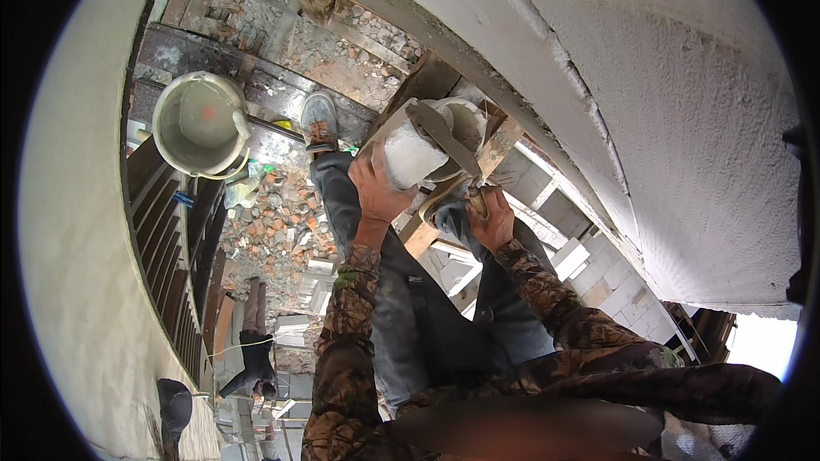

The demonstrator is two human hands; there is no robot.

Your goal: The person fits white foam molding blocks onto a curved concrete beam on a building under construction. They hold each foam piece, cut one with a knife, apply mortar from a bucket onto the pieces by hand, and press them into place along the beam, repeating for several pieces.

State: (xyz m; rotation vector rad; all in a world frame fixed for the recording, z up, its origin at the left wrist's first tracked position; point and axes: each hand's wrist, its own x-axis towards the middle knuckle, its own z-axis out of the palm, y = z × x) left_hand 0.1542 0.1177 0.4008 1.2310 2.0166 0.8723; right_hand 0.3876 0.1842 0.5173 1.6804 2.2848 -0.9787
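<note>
My left hand (380,187) is closed on the edge of a pale, mortar-smeared piece (412,158) with a flat face; I cannot make out its exact kind. In my right hand (491,223) is the handle of a trowel (450,140). Its grey, coated blade slants up and left across the far side of the pale piece, touching it or very close. Just behind the blade stands a pail (469,119) with a mortar-crusted inside, partly hidden by the blade and the pale piece.
A large bucket (161,123) with grey, wet contents stands on dark planks at left. My shoe (319,115) rests on a beam, with brick rubble (278,217) far below. Plastered wall (675,136) rises at right. A person (254,358) is lower down at left, near a slatted railing (162,226).
</note>
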